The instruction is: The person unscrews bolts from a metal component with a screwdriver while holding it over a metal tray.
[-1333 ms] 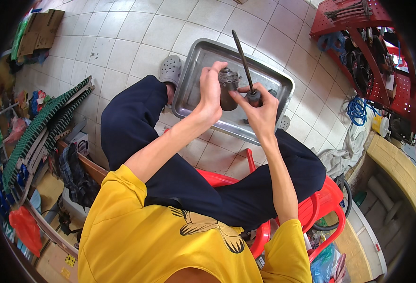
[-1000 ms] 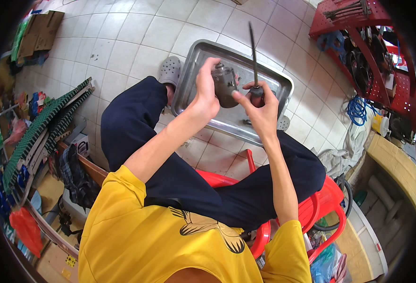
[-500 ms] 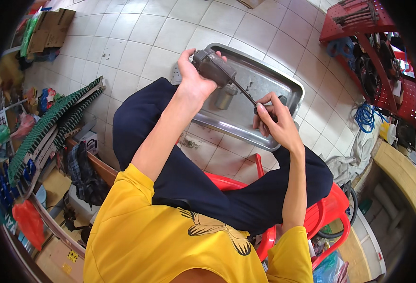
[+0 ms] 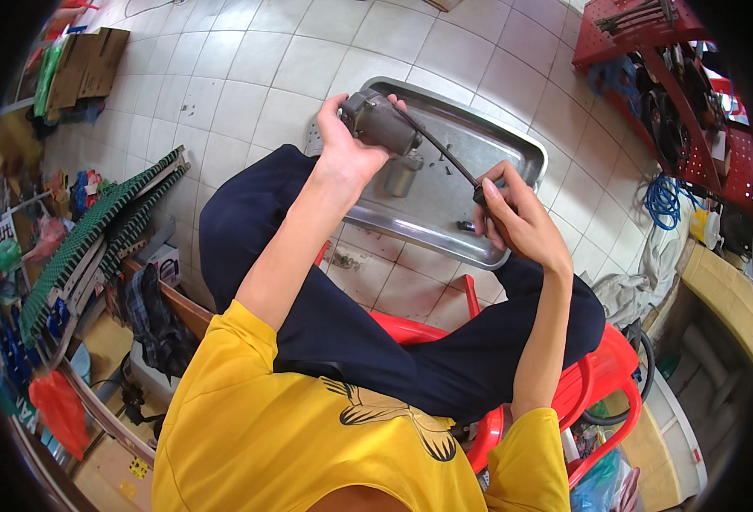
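A dark grey, rounded metal housing, like a small motor [image 4: 385, 126], rests in my left hand [image 4: 342, 147], with the fingers wrapped round it. My right hand [image 4: 526, 224] grips the dark handle of a long, thin screwdriver [image 4: 449, 156]. The screwdriver's shaft slants up to the left, and its tip lies at the housing's upper right side; whether it sits in a screw I cannot tell. Beneath both hands is a shallow metal tray [image 4: 541, 162]. A silvery metal cylinder [image 4: 402, 177] stands in it, among several small dark screws [image 4: 433, 164]. A short black piece [image 4: 467, 226] lies by my right fingers.
My legs straddle a red plastic chair [image 4: 607, 367]. At right stand a red perforated tool rack [image 4: 602, 38] and a coiled blue hose [image 4: 662, 203]. Green-black slatted panels [image 4: 95, 230] lean at left, near cardboard [image 4: 99, 64]. Pale tiles [image 4: 291, 64] cover the floor.
The screwdriver's tip has shifted up along the housing, and my right hand has moved slightly right. The short black piece and more screws now show in the tray.
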Available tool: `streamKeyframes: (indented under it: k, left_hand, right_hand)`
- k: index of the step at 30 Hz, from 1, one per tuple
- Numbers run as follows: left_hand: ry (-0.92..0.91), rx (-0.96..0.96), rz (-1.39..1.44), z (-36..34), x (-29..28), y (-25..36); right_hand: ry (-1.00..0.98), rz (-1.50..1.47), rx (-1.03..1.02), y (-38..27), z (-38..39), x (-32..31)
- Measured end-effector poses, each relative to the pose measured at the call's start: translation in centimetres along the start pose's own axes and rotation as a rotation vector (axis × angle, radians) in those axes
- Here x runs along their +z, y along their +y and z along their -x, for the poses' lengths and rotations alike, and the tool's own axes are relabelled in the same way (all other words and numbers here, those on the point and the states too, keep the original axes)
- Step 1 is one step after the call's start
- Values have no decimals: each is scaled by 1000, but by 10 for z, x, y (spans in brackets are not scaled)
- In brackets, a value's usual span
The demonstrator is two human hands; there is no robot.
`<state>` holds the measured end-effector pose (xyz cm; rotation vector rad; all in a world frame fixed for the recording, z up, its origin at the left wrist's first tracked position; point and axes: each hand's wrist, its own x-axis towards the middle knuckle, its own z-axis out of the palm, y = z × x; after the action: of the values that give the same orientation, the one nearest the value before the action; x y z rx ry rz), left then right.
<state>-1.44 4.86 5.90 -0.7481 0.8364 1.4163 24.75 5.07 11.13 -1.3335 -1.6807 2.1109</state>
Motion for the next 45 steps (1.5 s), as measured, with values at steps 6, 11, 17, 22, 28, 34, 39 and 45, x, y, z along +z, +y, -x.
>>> streamKeyframes:
  k: [6, 11, 17, 22, 28, 34, 39, 45]
  left_hand:
    - [-51, -23, -94, -1, -1, -8]
    - [-187, -53, -235, -5, -6, -12]
    - [-348, -109, -379, 33, -9, -53]
    - [-372, -105, -299, 72, -29, -89]
    - [-242, 31, -298, 94, -46, -104]
    - [-151, 86, -195, 93, -48, -108]
    - [-123, 28, -121, 90, -47, -100]
    - [-133, -9, -32, 86, -49, -91]
  right_hand:
    - [-10, 24, -58, -4, 11, -10]
    - [121, -54, -151, -19, 32, -11]
    - [381, -151, -169, -40, 92, 30]
    - [505, -79, -87, -53, 142, 62]
    - [535, 189, -162, -52, 201, 80]
    - [508, 202, -74, -49, 213, 91]
    - [489, 214, -94, -48, 197, 103]
    - [492, 239, -120, -49, 183, 110]
